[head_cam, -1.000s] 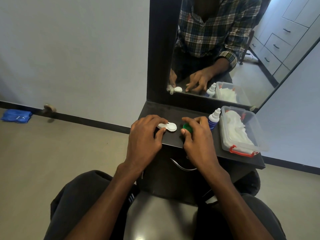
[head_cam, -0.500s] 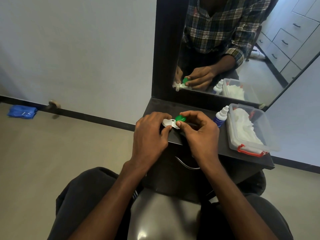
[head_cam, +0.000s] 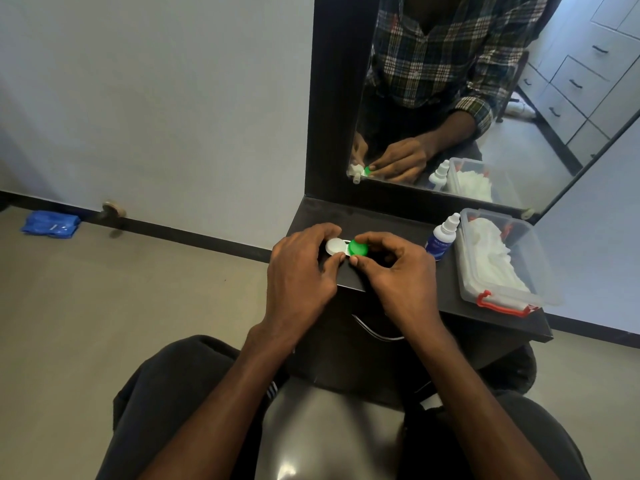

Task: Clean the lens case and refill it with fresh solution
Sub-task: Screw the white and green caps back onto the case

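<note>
Dark and narrow, the desk (head_cam: 408,220) stands under a mirror (head_cam: 485,98). Above its front edge, the left hand (head_cam: 301,271) pinches the white lens case (head_cam: 335,246), its grip clenched on the case body, while the right hand (head_cam: 398,271) pinches the green cap (head_cam: 358,248). To seat the cap well, keep the case level and turn squarely. The solution bottle (head_cam: 443,237) stands beside a plastic box (head_cam: 502,299).

You are holding the lens case (head_cam: 341,247) between your left hand (head_cam: 300,271) and right hand (head_cam: 398,271) over the dresser top (head_cam: 446,292), the solution bottle (head_cam: 442,237) standing right of them, just beside the tissue box (head_cam: 540,289), the mirror (head_cam: 450,98) rising behind
</note>
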